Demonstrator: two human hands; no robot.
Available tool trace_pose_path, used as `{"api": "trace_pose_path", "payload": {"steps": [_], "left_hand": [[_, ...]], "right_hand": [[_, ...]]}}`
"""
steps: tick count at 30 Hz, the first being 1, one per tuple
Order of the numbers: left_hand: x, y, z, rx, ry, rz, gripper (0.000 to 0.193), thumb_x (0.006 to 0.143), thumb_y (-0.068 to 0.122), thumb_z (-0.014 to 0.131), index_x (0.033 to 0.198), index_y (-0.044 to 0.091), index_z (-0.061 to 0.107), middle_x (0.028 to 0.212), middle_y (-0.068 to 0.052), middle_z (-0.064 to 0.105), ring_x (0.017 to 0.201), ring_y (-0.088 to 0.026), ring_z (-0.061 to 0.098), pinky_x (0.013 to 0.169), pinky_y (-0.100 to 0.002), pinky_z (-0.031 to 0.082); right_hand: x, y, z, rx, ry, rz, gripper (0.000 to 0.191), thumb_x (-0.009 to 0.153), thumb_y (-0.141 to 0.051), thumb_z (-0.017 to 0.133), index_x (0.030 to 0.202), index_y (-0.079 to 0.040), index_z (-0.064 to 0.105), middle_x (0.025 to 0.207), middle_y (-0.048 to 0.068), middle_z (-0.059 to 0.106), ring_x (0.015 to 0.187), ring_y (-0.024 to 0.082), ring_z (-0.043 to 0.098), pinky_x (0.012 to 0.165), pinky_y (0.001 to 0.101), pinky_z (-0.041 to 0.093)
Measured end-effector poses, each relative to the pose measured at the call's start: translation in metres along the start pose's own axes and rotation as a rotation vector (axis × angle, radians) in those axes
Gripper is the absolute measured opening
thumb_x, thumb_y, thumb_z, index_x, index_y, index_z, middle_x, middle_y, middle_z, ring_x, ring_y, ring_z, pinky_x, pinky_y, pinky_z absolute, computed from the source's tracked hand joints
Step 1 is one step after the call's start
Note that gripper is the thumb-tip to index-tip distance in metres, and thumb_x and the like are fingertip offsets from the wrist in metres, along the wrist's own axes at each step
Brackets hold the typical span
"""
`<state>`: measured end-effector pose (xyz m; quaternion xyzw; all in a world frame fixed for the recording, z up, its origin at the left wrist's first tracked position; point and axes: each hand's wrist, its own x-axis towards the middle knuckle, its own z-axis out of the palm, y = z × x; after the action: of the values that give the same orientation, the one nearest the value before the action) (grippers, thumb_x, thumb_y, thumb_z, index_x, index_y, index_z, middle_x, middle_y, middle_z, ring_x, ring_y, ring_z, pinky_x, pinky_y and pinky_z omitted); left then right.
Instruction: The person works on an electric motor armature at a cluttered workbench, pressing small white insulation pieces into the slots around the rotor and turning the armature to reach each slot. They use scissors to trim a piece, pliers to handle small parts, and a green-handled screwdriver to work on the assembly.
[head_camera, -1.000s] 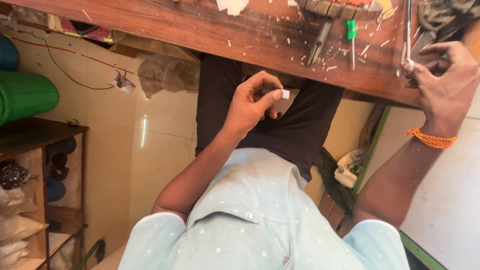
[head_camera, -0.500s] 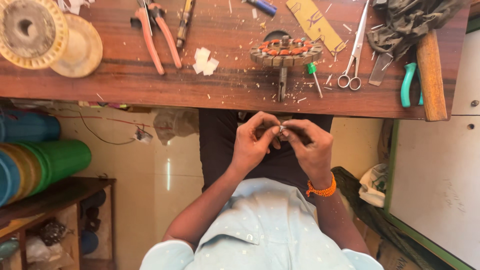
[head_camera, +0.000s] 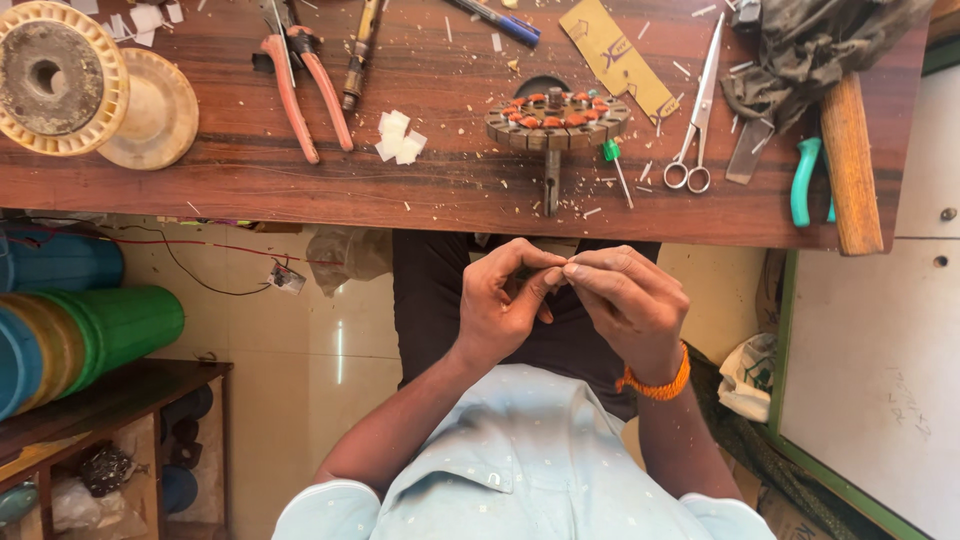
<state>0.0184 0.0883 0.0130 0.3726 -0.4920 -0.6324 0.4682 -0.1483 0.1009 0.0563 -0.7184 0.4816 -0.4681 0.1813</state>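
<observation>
1. Fingertips of both hands meet in front of the person's body, just below the counter edge. The left hand and the right hand pinch one tiny pale thing between them. It is too small to tell what it is.
2. Each grip is pressed together on that small thing. The thumbs and first fingers touch at the tips.
3. Both hands are equally near the thing, because it sits right where they meet. Its long way I cannot tell.
4. Up from the grip, on the counter, lies one round motor part with orange wire coils around its ring. It is well apart from the hands, straight above them in the view.
5. Just beside the round part lies one small green-handled screwdriver.
6. Right of that lie one pair of scissors, one wooden hammer handle, and one teal-handled tool.
7. Left of the round part sits one small heap of white paper bits, then one pair of orange-handled pliers.
8. Far left stand two round pale spool parts, touching each other.
</observation>
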Motion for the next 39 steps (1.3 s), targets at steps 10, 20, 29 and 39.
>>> {"api": "trace_pose_path", "payload": {"steps": [10,20,29,39], "left_hand": [[0.02,0.005,-0.004,0.559,0.14,0.579,0.017,0.093,-0.007,0.071,0.106,0.0,0.062,0.1,-0.009,0.066,0.093,-0.024,0.064,0.078,-0.036,0.054],[0.02,0.014,0.011,0.382,0.162,0.251,0.021,0.088,-0.002,0.078,0.105,0.007,0.071,0.105,-0.01,0.055,0.096,-0.024,0.059,0.071,-0.029,0.055],[0.022,0.036,0.002,0.647,-0.016,0.498,0.021,0.095,-0.002,0.069,0.113,0.005,0.061,0.116,-0.01,0.061,0.109,-0.031,0.059,0.091,-0.042,0.053],[0.016,0.028,-0.018,0.191,-0.108,-0.001,0.009,0.096,0.001,0.073,0.105,0.001,0.072,0.092,-0.005,0.066,0.07,-0.008,0.066,0.058,-0.024,0.054]], "right_hand": [[-0.017,0.013,0.047,0.177,0.222,0.512,0.009,0.104,-0.005,0.07,0.106,0.003,0.066,0.096,0.007,0.07,0.089,0.012,0.065,0.083,0.0252,0.055],[-0.028,0.038,0.039,0.518,0.212,0.376,0.021,0.104,-0.019,0.066,0.113,-0.002,0.057,0.107,0.004,0.057,0.095,0.008,0.056,0.084,0.0206,0.048],[-0.027,0.035,0.037,0.045,0.317,0.107,0.011,0.1,0.002,0.071,0.108,0.0,0.063,0.097,0.014,0.071,0.087,0.019,0.07,0.075,0.0264,0.057],[-0.015,0.01,0.032,0.025,0.173,0.042,0.022,0.087,0.014,0.075,0.101,0.001,0.065,0.095,0.016,0.071,0.085,0.023,0.071,0.074,0.0306,0.059]]}}
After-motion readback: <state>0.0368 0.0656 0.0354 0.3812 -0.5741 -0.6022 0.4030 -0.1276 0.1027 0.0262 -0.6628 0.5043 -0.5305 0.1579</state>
